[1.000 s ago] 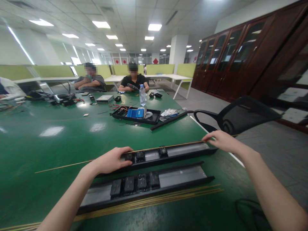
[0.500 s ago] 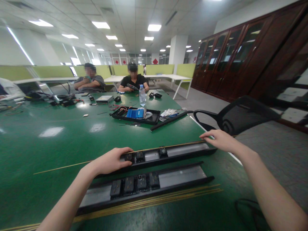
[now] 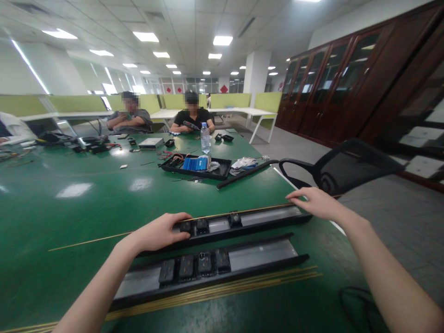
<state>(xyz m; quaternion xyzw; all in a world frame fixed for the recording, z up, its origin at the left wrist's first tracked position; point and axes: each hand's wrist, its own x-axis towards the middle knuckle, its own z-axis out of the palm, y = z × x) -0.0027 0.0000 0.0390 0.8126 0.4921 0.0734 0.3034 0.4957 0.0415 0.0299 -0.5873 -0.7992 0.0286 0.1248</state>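
Two long black channel housings with pale inner floors lie side by side on the green table point(image 3: 104, 199). Over the far housing point(image 3: 263, 223), my left hand point(image 3: 166, 230) grips its left part, thumb on the near side beside a black socket module point(image 3: 201, 225). A long thin brass rod point(image 3: 90, 240) runs along that housing's far edge. Near the right end my right hand point(image 3: 308, 201) pinches the rod, thumb and fingertips close together. In the near housing point(image 3: 263, 254) sit several black socket modules point(image 3: 186, 266). A bundle of brass rods point(image 3: 256, 281) lies in front of it.
Beyond are a black tray point(image 3: 222, 173) with a blue finned part point(image 3: 194, 163), a water bottle point(image 3: 206, 138), gloves point(image 3: 244, 164) and a black strip point(image 3: 243, 175). A mesh chair point(image 3: 357, 166) stands at the right edge. Two people sit across the table.
My right hand has shifted very slightly left along the rod. My left hand and both housings stay where they were.
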